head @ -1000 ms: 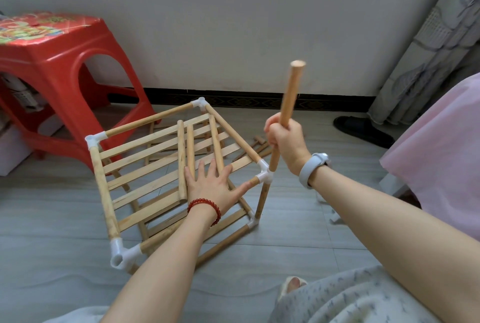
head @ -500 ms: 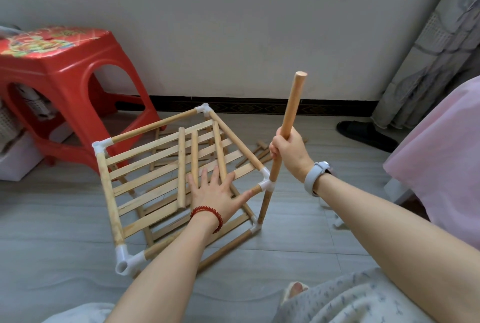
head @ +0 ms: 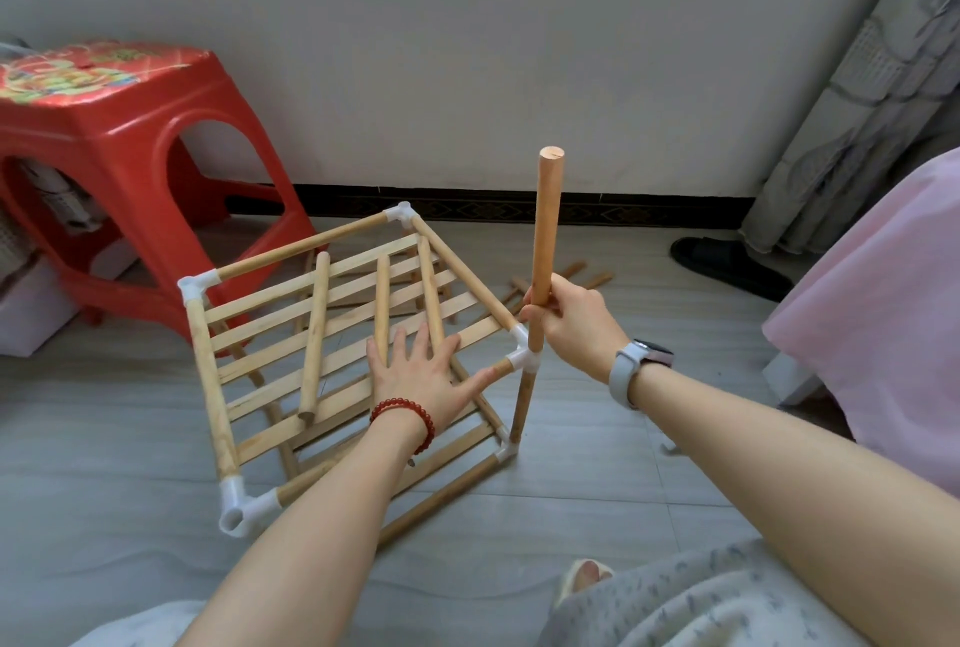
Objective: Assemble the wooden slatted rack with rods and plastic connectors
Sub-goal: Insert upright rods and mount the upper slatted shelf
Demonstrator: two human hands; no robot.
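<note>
- Now upright, no longer leaning, our rod [head: 543, 230] meets the white corner connector [head: 524, 360].
- Our right hand [head: 571, 319] grips it.
- Our left hand [head: 421, 371] presses flat, fingers spread, on the slatted rack [head: 311, 313].

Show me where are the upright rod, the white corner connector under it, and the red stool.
upright rod [head: 545, 230], head view, middle of shaft.
white corner connector [head: 523, 361], head view, its body.
red stool [head: 130, 116], head view, front face.

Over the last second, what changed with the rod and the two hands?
The rod in the right hand swung from tilted to nearly upright, its lower end now at the white corner connector. The left hand stayed flat on the rack's slats; the loose rods there stayed put.
</note>
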